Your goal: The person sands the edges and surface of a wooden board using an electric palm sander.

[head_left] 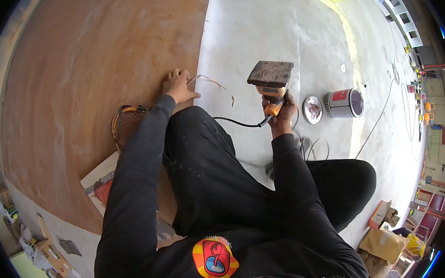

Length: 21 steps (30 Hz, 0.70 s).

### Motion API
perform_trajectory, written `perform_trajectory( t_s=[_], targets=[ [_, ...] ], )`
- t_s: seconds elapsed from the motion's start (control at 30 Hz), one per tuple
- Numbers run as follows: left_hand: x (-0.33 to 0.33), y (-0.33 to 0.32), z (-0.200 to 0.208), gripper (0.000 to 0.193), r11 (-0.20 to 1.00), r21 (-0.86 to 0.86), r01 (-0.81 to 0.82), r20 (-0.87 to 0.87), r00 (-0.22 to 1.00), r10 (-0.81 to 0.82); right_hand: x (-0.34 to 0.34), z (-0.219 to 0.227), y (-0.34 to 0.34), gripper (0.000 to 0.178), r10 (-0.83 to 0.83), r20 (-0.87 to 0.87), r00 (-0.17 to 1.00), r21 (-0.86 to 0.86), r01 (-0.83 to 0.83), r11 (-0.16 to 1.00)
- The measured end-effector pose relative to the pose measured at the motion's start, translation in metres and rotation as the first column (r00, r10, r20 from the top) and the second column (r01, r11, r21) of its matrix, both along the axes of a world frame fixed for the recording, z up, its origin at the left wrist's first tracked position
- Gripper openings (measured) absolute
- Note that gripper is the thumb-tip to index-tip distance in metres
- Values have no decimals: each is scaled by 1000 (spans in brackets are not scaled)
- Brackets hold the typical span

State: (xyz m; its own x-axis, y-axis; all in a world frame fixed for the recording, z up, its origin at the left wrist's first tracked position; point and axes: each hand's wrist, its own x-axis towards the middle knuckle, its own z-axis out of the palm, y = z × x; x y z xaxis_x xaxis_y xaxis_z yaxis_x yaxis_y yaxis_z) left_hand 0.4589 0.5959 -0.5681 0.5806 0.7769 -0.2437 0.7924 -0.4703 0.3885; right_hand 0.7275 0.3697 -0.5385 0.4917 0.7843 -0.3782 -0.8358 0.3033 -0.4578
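Observation:
A palm sander (272, 92) with an orange body is gripped in my right hand (283, 114), its dark, speckled square pad tilted up and away from the floor. From its lower end a black cord (239, 122) runs left behind my knee. My left hand (178, 87) lies on the edge of a large brown panel (98, 60), thumb stretched out and fingers apart. Beside its fingertips a thin brownish strand (211, 80) curls over the pale floor. Nothing shows in the left palm, which faces the panel.
To the right, a paint can (341, 104) lies on its side, with a round stained lid (313, 110) next to it. A coil of orange and black cable (123, 117) rests by my left forearm. Cardboard boxes (54, 256) stand at lower left, and more cables trail across the floor.

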Motion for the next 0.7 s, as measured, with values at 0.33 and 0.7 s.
perform_trajectory(
  t_s=[0.33, 0.7],
  targets=[
    [-67, 1, -22, 24, 979, -201, 37, 423, 905, 53, -2, -25, 20, 44, 198, 93, 976, -171, -181, 969],
    [-283, 56, -7, 52, 865, 195, -462, 198, 882, 427, -41, -3, 65, 53, 147, 371, 917, -341, -13, 940]
  ],
)
